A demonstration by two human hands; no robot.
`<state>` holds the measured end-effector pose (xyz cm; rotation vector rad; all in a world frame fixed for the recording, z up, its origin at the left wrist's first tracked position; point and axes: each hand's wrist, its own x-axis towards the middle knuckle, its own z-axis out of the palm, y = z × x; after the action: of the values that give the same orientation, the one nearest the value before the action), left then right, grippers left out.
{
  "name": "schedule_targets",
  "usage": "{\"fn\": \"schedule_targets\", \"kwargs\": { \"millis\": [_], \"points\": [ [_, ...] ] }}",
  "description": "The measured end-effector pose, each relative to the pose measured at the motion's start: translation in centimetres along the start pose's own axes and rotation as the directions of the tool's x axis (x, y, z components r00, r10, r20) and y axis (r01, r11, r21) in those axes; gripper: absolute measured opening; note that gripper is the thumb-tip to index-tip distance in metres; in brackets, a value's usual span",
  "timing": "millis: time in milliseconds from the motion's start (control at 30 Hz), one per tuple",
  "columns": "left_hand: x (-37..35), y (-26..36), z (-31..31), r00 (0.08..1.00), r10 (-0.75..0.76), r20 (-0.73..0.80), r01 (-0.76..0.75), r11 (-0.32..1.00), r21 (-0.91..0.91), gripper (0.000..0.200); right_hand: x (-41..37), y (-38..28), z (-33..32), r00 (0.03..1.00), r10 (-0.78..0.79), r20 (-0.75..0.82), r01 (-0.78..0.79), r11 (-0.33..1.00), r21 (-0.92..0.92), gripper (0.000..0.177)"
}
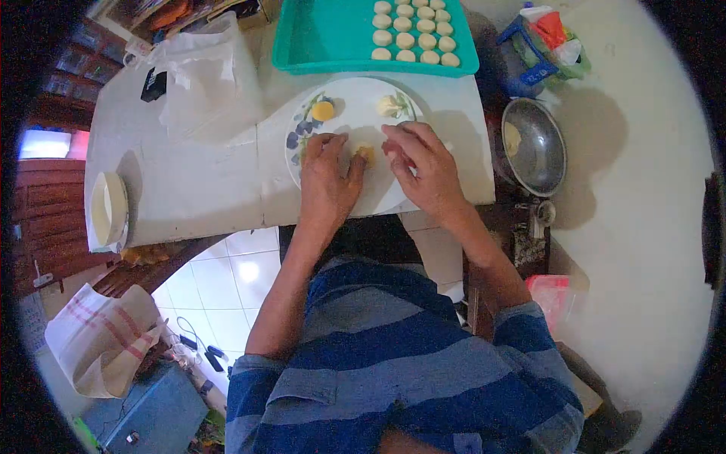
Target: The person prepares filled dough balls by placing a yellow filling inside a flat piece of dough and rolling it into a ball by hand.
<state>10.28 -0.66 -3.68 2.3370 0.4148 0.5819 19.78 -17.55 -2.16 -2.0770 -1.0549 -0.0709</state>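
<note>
On the far-left part of the flowered plate (359,92) sat a yellow ball (323,111), which a stray knuckle of the left hand (327,181) could have rolled away. That hand curled over the plate's left side, thumb beside a yellow-brown lump (366,154); I could not tell whether it gripped. Hard pressure might have crumbled the lump. At the plate's far right, a pale dough piece (389,104) risked squashing by the right hand (397,157), fingers bent, their grasp unclear.

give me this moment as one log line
left hand: beside yellow piece | right hand: over plate | tray: dough rounds at right
</note>
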Motion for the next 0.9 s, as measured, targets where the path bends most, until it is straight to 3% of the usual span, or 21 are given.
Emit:
{"fn": "schedule_targets", "kwargs": {
  "millis": [233,433,500,633,733,800,833,900],
  "points": [
    [0.2,-0.2,0.5,0.996,0.033,0.079,-0.039,0.997,0.074,0.028,-0.5,0.3,-0.7,0.999,0.037,-0.003,-0.037,0.998,0.041,0.036],
    [-0.1,0.0,0.5,0.993,0.115,0.006,-0.114,0.991,-0.065,0.028,-0.8,0.4,-0.5,1.0,-0.006,0.003,0.006,0.999,0.052,0.034],
    [-0.3,0.7,0.5,0.995,0.022,0.097,-0.012,0.995,-0.1,0.03,-0.8,0.5,-0.3,1.0,-0.029,-0.006,0.029,0.999,0.032,0.034],
    [0.0,1.4,0.0,0.99,-0.018,0.138,0.031,0.996,-0.089,0.03,-0.9,0.6,-0.3,0.999,-0.033,-0.008,0.033,0.999,0.04,0.034],
    [0.8,1.0,-0.6,0.98,-0.047,0.194,0.089,0.972,-0.217,0.03,-1.0,0.4,-0.6,1.0,-0.015,0.0,0.015,0.994,0.111,0.034],
    [1.6,0.7,-1.6,0.92,-0.155,0.359,0.295,0.878,-0.376,0.028,-0.9,0.0,-0.9,0.999,-0.026,-0.023,0.029,0.992,0.126,0.033],
    [2.0,0.6,-2.1,0.921,-0.16,0.354,0.297,0.878,-0.376,0.028,-0.8,-0.3,-1.1,0.998,-0.037,-0.049,0.044,0.989,0.14,0.032],
    [2.8,0.3,-2.9,0.749,-0.26,0.61,0.649,0.477,-0.593,0.028,-0.7,-0.5,-1.6,0.993,-0.111,-0.038,0.115,0.988,0.108,0.033]
  ]
}}
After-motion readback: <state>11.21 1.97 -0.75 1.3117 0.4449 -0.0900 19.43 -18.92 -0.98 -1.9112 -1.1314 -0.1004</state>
